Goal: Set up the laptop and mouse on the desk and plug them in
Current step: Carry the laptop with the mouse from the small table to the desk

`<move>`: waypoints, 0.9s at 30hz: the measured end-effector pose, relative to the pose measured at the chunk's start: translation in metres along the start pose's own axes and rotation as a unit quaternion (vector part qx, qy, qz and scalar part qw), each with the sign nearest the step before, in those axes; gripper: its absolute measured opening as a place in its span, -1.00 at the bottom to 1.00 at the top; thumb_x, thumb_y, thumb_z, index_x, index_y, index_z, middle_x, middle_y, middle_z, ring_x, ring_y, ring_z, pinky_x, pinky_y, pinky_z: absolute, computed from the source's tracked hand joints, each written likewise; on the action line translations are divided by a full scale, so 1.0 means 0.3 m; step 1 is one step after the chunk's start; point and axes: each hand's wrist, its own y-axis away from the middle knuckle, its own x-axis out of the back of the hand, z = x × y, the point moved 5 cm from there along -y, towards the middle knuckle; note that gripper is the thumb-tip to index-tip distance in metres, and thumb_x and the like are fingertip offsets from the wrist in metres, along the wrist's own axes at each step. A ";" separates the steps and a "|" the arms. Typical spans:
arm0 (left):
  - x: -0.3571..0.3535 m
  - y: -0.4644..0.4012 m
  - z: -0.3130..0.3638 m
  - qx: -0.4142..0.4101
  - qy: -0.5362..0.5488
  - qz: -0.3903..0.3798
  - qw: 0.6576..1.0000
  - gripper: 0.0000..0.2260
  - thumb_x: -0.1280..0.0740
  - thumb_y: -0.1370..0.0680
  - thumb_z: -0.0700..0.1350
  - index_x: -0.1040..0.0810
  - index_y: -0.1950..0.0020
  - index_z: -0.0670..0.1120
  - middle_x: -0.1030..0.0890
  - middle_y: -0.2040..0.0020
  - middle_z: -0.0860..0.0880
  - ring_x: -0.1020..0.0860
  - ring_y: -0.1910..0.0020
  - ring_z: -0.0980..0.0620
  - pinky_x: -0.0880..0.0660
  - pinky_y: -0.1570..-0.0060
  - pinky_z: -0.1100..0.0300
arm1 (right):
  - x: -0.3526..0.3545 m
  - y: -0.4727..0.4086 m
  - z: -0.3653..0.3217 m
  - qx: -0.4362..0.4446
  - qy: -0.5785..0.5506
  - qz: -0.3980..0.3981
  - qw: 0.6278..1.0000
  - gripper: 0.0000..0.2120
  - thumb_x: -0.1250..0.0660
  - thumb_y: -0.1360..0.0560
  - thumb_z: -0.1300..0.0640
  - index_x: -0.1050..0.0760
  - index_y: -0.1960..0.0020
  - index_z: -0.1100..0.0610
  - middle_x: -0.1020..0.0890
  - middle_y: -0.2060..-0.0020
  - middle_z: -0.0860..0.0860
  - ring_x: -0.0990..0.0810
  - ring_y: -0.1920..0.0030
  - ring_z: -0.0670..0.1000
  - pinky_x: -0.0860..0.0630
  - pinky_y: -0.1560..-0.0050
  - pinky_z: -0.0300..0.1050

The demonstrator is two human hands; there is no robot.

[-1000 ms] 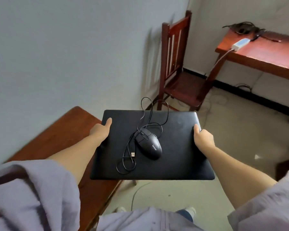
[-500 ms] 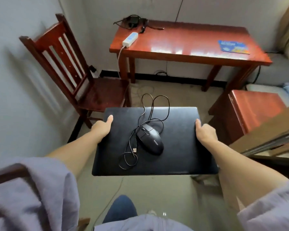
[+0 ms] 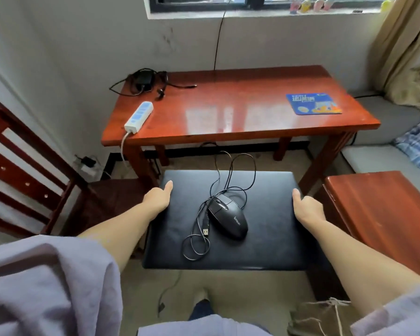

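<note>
Nearest: grey sleeves at both lower corners, bare forearms reaching forward. Closed black laptop [image 3: 264, 238] carried flat in the air over the floor, short of the counter [image 3: 228, 117]. Left hand [image 3: 158, 198] grips the laptop's left edge, thumb on top, fingers hidden underneath. Right hand [image 3: 306, 206] does the same on the right edge.

Black wired mouse [image 3: 228, 218] sits on the laptop lid, about centre. Its cable [image 3: 240, 170] loops over the lid and past the far edge; USB plug [image 3: 205, 231] lies loose on the lid just left of the mouse, in nothing.

Left of the laptop: red-brown wooden chair [image 3: 22, 170]. Right: a low wooden stool or cabinet top [image 3: 378, 214], can't tell which.

Beyond: the counter, glossy red-brown wood, against the wall under a window. White power strip [image 3: 139, 116] near its front-left corner, lead dropping off the edge. Black adapter with tangled cord [image 3: 144, 80] at the back-left corner. Blue mouse pad [image 3: 313, 104] toward the right side. Middle of the counter bare. A thin dark wire runs down the wall from the window to the counter's back edge.
</note>
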 end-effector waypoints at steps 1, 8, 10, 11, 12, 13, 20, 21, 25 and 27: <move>0.011 -0.062 0.067 -0.009 -0.007 -0.001 1.000 -0.35 0.00 -0.61 0.20 -0.44 -0.26 -0.37 -0.48 -0.30 -0.32 -0.43 -0.28 -0.28 -0.35 -0.24 0.02 | 0.016 -0.060 -0.032 -0.005 -0.004 0.005 1.000 -0.33 0.04 -0.58 -0.18 -0.47 -0.15 0.41 -0.54 -0.15 0.36 -0.48 -0.20 0.32 -0.40 -0.17 0.04; -0.017 -0.461 0.480 -0.015 -0.042 -0.020 0.999 -0.32 0.01 -0.59 0.23 -0.45 -0.24 -0.38 -0.49 -0.28 -0.32 -0.47 -0.23 -0.29 -0.41 -0.15 0.03 | 0.121 -0.530 -0.223 -0.007 0.019 0.016 1.000 -0.34 0.05 -0.60 -0.12 -0.48 -0.11 0.46 -0.54 -0.13 0.41 -0.49 -0.18 0.33 -0.39 -0.17 0.04; -0.047 -0.571 0.591 -0.012 -0.032 -0.014 0.999 -0.33 0.01 -0.60 0.23 -0.43 -0.26 -0.37 -0.48 -0.29 -0.32 -0.46 -0.25 -0.28 -0.40 -0.15 0.03 | 0.147 -0.695 -0.287 0.010 0.029 0.008 0.999 -0.34 0.06 -0.61 -0.12 -0.47 -0.11 0.47 -0.53 -0.14 0.40 -0.49 -0.19 0.32 -0.39 -0.18 0.03; -0.062 -0.625 0.644 -0.007 -0.029 -0.009 1.000 -0.33 0.01 -0.60 0.22 -0.43 -0.27 -0.37 -0.48 -0.30 -0.32 -0.45 -0.26 -0.29 -0.39 -0.16 0.03 | 0.160 -0.781 -0.321 0.016 0.032 0.006 0.999 -0.34 0.06 -0.61 -0.11 -0.47 -0.12 0.47 -0.53 -0.15 0.40 -0.49 -0.19 0.32 -0.39 -0.18 0.03; -0.074 -0.678 0.697 0.000 -0.027 -0.006 1.000 -0.34 0.01 -0.60 0.22 -0.42 -0.27 -0.37 -0.48 -0.30 -0.33 -0.45 -0.27 -0.28 -0.39 -0.18 0.02 | 0.178 -0.869 -0.355 0.023 0.031 0.005 0.999 -0.35 0.06 -0.61 -0.12 -0.46 -0.13 0.47 -0.53 -0.16 0.39 -0.49 -0.19 0.31 -0.39 -0.17 0.03; -0.086 -0.725 0.747 0.007 -0.022 -0.005 1.000 -0.34 0.01 -0.60 0.22 -0.42 -0.27 -0.37 -0.48 -0.30 -0.33 -0.45 -0.27 -0.28 -0.38 -0.18 0.02 | 0.196 -0.953 -0.388 0.029 0.031 0.003 0.999 -0.35 0.05 -0.61 -0.12 -0.46 -0.14 0.47 -0.53 -0.15 0.39 -0.49 -0.19 0.31 -0.39 -0.16 0.03; -0.120 -1.013 1.060 0.042 -0.012 0.012 0.999 -0.33 0.03 -0.61 0.21 -0.45 -0.22 -0.38 -0.50 -0.26 -0.35 -0.47 -0.23 -0.29 -0.40 -0.14 0.03 | 0.292 -1.427 -0.604 0.061 0.041 -0.019 0.997 -0.39 0.06 -0.60 -0.12 -0.42 -0.22 0.38 -0.49 -0.21 0.37 -0.45 -0.21 0.30 -0.37 -0.17 0.05; -0.122 -1.058 1.097 0.045 -0.011 0.012 0.999 -0.34 0.03 -0.61 0.21 -0.45 -0.22 -0.38 -0.50 -0.25 -0.35 -0.47 -0.23 -0.30 -0.40 -0.14 0.02 | 0.293 -1.488 -0.633 0.059 0.043 -0.022 0.997 -0.38 0.06 -0.60 -0.13 -0.43 -0.20 0.39 -0.50 -0.20 0.37 -0.46 -0.20 0.31 -0.38 -0.14 0.05; -0.123 -1.260 1.217 0.051 -0.011 0.015 0.999 -0.35 0.04 -0.62 0.19 -0.45 -0.22 -0.39 -0.50 -0.25 -0.36 -0.47 -0.24 -0.31 -0.39 -0.16 0.01 | 0.264 -1.710 -0.740 0.052 0.056 -0.039 0.996 -0.34 0.07 -0.59 -0.16 -0.45 -0.16 0.42 -0.52 -0.15 0.38 -0.48 -0.17 0.30 -0.39 -0.09 0.05; -0.120 -1.372 1.276 0.053 -0.010 0.015 0.998 -0.36 0.04 -0.62 0.17 -0.42 -0.25 -0.40 -0.48 -0.27 -0.36 -0.45 -0.26 -0.31 -0.38 -0.19 0.00 | 0.242 -1.814 -0.803 0.056 0.059 -0.042 0.996 -0.35 0.07 -0.60 -0.14 -0.45 -0.14 0.43 -0.53 -0.14 0.38 -0.48 -0.17 0.29 -0.38 -0.06 0.04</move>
